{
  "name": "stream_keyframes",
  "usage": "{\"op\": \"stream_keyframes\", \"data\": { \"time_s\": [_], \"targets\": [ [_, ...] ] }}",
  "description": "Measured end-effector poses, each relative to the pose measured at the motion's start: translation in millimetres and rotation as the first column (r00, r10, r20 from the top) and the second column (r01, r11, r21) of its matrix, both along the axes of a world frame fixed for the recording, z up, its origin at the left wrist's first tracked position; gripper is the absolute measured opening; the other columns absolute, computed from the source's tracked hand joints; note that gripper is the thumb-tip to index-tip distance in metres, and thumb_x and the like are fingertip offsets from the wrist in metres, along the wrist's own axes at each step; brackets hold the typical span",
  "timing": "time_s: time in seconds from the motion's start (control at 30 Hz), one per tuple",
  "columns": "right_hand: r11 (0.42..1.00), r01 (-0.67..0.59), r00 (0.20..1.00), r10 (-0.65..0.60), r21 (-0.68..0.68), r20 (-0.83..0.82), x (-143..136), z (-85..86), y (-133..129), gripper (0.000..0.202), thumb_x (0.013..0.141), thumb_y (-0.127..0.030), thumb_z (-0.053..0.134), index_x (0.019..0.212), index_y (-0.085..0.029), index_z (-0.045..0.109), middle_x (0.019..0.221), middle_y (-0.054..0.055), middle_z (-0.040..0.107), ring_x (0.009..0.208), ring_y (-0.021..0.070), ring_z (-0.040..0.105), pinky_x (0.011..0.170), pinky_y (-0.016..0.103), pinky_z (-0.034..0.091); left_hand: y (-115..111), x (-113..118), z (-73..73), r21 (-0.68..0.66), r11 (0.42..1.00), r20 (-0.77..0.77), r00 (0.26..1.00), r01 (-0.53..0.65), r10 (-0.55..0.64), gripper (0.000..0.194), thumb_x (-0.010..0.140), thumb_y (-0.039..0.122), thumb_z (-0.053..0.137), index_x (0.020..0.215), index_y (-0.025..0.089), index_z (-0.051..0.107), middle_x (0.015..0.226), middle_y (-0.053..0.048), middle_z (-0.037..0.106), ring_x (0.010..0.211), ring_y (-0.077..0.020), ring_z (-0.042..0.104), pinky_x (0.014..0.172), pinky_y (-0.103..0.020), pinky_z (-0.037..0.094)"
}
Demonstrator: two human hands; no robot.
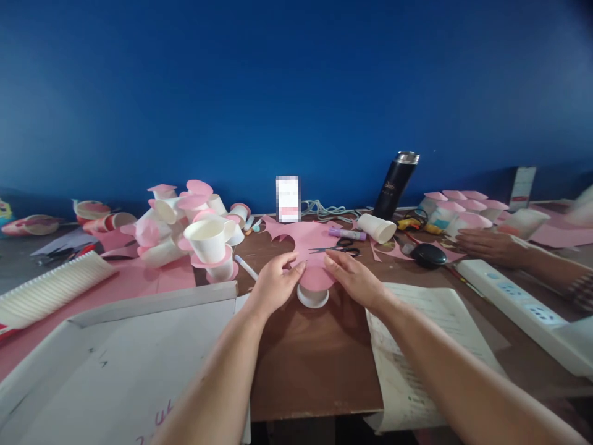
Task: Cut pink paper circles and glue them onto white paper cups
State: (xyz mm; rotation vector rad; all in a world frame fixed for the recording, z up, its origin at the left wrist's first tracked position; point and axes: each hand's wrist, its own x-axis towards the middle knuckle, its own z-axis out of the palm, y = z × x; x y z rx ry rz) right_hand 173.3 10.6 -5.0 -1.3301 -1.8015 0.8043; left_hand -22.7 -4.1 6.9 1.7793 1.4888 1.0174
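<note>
A round pink paper piece (315, 279) lies over a white paper cup (313, 300), whose rim faces toward me. My left hand (275, 281) grips the left edge of the pink paper, thumb and fingers closed. On the opposite edge, my right hand (353, 276) holds it the same way. Just beyond my hands, black-handled scissors (345, 248) rest across a larger cut-out pink sheet (303, 238). A purple glue stick (346, 234) lies behind the scissors. Another white paper cup (376, 228) is on its side to the right.
White cups with pink paper (204, 238) are piled left, near a long cup stack (55, 293). A white box lid (139, 358) fills the front left. A black bottle (396, 185) leans by the wall. Another person's hand (486, 244) reaches in beyond a power strip (519, 309).
</note>
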Motion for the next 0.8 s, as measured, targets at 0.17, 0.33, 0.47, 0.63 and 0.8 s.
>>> {"op": "stream_keyframes", "data": {
  "time_s": [0.17, 0.33, 0.47, 0.63, 0.8],
  "targets": [
    [0.999, -0.030, 1.000, 0.030, -0.023, -0.006, -1, -3.9, 1, 0.045, 0.091, -0.042, 0.048, 0.126, -0.016, 0.056, 0.127, 0.014, 0.061, 0.117, 0.0256, 0.057, 0.102, 0.044, 0.042, 1, 1, -0.7, -0.040, 0.999, 0.009, 1.000, 0.022, -0.021, 0.047, 0.084, 0.041, 0.057, 0.122, 0.014, 0.061, 0.126, -0.011, 0.062, 0.115, -0.0246, 0.058, 0.101, -0.036, 0.042],
    [0.998, -0.018, 0.999, 0.016, -0.059, -0.034, -2, -2.7, 0, 0.048, 0.089, -0.042, 0.052, 0.127, -0.013, 0.055, 0.128, 0.016, 0.060, 0.117, 0.0257, 0.057, 0.102, 0.043, 0.044, 2, 0, -1.8, -0.128, 0.991, 0.051, 0.998, 0.031, -0.025, 0.049, 0.083, 0.043, 0.058, 0.124, 0.015, 0.060, 0.130, -0.012, 0.060, 0.118, -0.0250, 0.055, 0.103, -0.037, 0.040],
    [0.994, -0.030, 0.995, 0.020, -0.107, -0.095, -3, -1.1, -1, 0.048, 0.088, -0.041, 0.053, 0.125, -0.011, 0.056, 0.128, 0.017, 0.059, 0.118, 0.0266, 0.057, 0.098, 0.041, 0.047, 5, -2, -6.4, -0.171, 0.985, 0.124, 0.992, 0.029, -0.008, 0.054, 0.082, 0.045, 0.060, 0.125, 0.014, 0.058, 0.130, -0.014, 0.059, 0.119, -0.0264, 0.055, 0.102, -0.039, 0.040],
    [0.989, -0.046, 0.986, 0.023, -0.142, -0.163, -4, 4.7, -4, 0.040, 0.087, -0.038, 0.056, 0.120, -0.016, 0.060, 0.127, 0.013, 0.061, 0.117, 0.0269, 0.058, 0.095, 0.043, 0.049, 4, -1, -6.5, -0.242, 0.969, 0.224, 0.975, 0.053, 0.003, 0.056, 0.080, 0.045, 0.063, 0.125, 0.013, 0.058, 0.129, -0.015, 0.060, 0.117, -0.0259, 0.056, 0.100, -0.038, 0.042],
    [0.982, -0.048, 0.982, 0.013, -0.182, -0.187, -5, 7.6, -5, 0.041, 0.086, -0.037, 0.057, 0.120, -0.015, 0.060, 0.128, 0.014, 0.060, 0.117, 0.0266, 0.058, 0.094, 0.041, 0.050, 4, 0, -4.3, -0.273, 0.960, 0.279, 0.960, 0.068, 0.012, 0.054, 0.078, 0.043, 0.066, 0.122, 0.013, 0.060, 0.129, -0.014, 0.060, 0.117, -0.0262, 0.056, 0.099, -0.038, 0.043]
  ]
}}
